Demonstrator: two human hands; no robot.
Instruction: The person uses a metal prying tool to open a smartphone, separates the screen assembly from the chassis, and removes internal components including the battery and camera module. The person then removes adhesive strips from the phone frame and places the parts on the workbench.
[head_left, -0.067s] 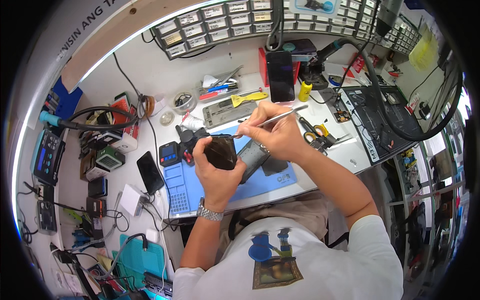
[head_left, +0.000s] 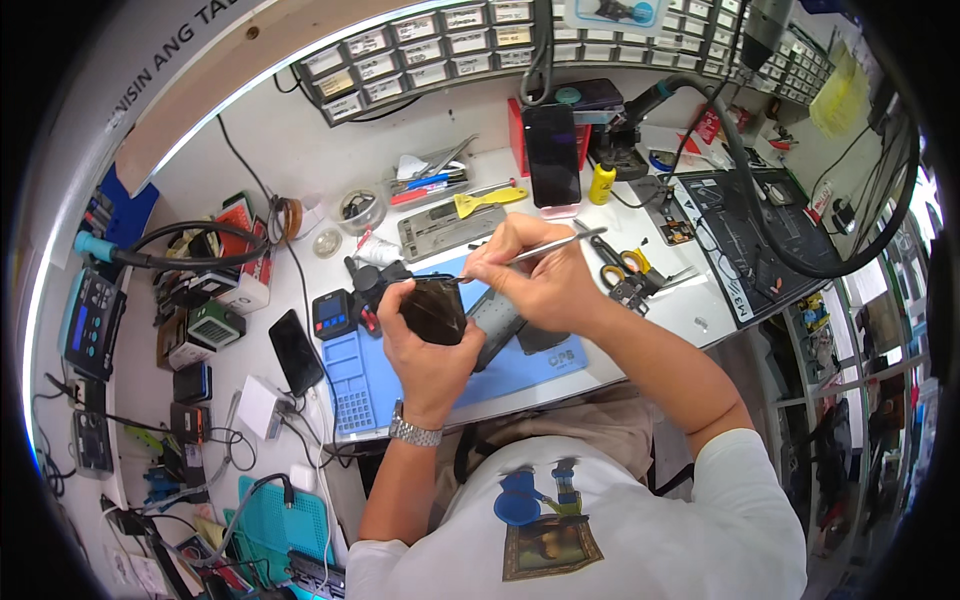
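My left hand [head_left: 430,375] is wrapped round a dark, glossy phone-sized panel [head_left: 435,312], gripping its sides above the blue work mat [head_left: 530,372]. A slim silvery metal hand tool [head_left: 565,244] is pinched in my right hand [head_left: 545,285]. Its working end is at the panel's upper right corner, where my fingers partly hide it. I cannot tell whether the tip touches the panel. Behind my hands a grey phone-shaped housing [head_left: 500,322] lies on the mat, partly covered. Beside it is a dark flat piece [head_left: 543,336].
A black phone [head_left: 553,158] leans upright at the back, next to a yellow bottle [head_left: 602,184]. Yellow-handled scissors [head_left: 622,268] and pliers lie right of the mat. Another black phone [head_left: 295,350] lies left. A thick black hose [head_left: 745,165] arches over the right side.
The whole view has shifted slightly left. Both hands keep their hold on the panel and the metal tool, with barely any movement between them.
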